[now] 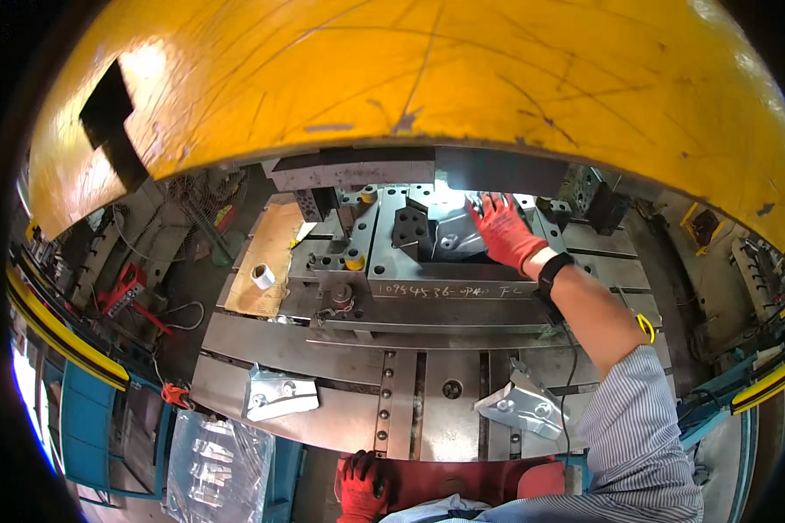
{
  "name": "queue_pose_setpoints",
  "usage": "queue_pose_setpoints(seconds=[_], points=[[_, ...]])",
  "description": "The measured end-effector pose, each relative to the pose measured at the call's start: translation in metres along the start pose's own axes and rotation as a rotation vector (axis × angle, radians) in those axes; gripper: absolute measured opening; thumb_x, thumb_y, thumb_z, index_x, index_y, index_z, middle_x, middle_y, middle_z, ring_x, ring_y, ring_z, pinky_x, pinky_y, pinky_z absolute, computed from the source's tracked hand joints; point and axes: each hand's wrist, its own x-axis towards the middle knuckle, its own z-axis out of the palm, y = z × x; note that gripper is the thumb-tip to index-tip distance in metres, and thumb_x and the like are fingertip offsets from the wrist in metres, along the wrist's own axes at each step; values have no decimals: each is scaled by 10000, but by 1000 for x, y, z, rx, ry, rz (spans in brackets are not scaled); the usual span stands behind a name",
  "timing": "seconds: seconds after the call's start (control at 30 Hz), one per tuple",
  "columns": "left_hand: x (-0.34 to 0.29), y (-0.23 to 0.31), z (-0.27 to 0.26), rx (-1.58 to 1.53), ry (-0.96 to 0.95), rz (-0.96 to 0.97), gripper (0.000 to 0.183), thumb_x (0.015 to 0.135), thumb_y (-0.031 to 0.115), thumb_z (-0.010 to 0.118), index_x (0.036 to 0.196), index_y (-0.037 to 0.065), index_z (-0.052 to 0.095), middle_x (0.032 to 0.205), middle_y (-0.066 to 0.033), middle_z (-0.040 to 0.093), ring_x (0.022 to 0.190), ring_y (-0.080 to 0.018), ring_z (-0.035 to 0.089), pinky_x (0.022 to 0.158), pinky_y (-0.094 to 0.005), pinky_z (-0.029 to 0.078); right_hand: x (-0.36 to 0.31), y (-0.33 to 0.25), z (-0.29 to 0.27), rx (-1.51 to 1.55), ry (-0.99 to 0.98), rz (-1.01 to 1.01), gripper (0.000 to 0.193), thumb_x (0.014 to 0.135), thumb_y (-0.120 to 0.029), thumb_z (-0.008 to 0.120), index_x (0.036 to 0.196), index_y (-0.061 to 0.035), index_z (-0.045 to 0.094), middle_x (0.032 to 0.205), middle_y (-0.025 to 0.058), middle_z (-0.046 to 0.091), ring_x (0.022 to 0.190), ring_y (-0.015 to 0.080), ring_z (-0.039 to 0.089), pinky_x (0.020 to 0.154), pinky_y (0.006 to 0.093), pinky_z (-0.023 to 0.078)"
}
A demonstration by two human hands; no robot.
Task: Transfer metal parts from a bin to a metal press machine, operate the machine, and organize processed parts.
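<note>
We are looking down under a big yellow press housing [427, 78] at a steel machine bed [323, 418]. Our right hand [504, 230], in a red glove, reaches far forward with the fingers spread and lies flat on a shiny bent metal sheet part [452, 228] that sits in the die block [410, 261] at the back of the bed; the hand presses on the part rather than gripping around it. A black band [552, 270] circles that wrist, and a striped sleeve [645, 436] covers the upper arm. Our left hand [360, 485], also in a red glove, is down at the lower edge, curled over the front edge of the bed; we cannot tell whether it grips anything. Two more pressed metal parts lie on the bed, one at the left front [279, 392] and one at the right front [523, 408], well apart from each other. A roll of tape [262, 276] rests on a piece of cardboard [270, 253] to the left of the die block. A clear plastic bag [218, 471] sits below the left front corner.
</note>
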Motion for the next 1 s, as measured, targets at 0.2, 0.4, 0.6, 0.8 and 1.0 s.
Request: queue_pose_setpoints(seconds=[0.2,0.4,0.6,0.8,1.0], points=[[15,8,-12,-11,-2,-3,517,720,255,668,1201,104,558,1277,-131,504,1222,-367,447,1045,-520,332,4,-23,18,-95,-76,55,611,919,-189,416,1474,4,249,1467,260,342,1350,441,332,1108,599,195],[3,12,-12,-20,-83,-77,659,706,321,707,1298,105,516,1303,-153,467,1250,-383,399,1049,-540,318,2,-25,8,-32,-53,91,697,890,-300,492,1473,1,256,1466,283,332,1331,451,356,1082,584,252],[54,-4,-34,-507,330,-489,284,904,203,609,1119,18,619,971,-216,667,877,-310,660,768,-396,510,-88,-82,-65,380,283,77,712,787,-309,677,1407,-85,406,1344,234,470,1232,403,462,1040,512,344],[129,-39,-65,-1897,548,-684,443,978,316,490,1237,-40,538,1236,-191,588,1182,-324,541,1061,-436,398,-243,-238,-140,1394,-11,-159,480,764,-229,706,1209,-95,589,1077,158,623,1049,353,567,925,463,432],[160,-5,-23,-2266,323,-701,441,947,307,509,1247,-13,547,1271,-188,572,1223,-328,503,1070,-446,380,-274,-288,-167,1555,80,-3,498,707,-136,750,1181,-73,608,1066,160,628,996,361,585,866,435,465]])
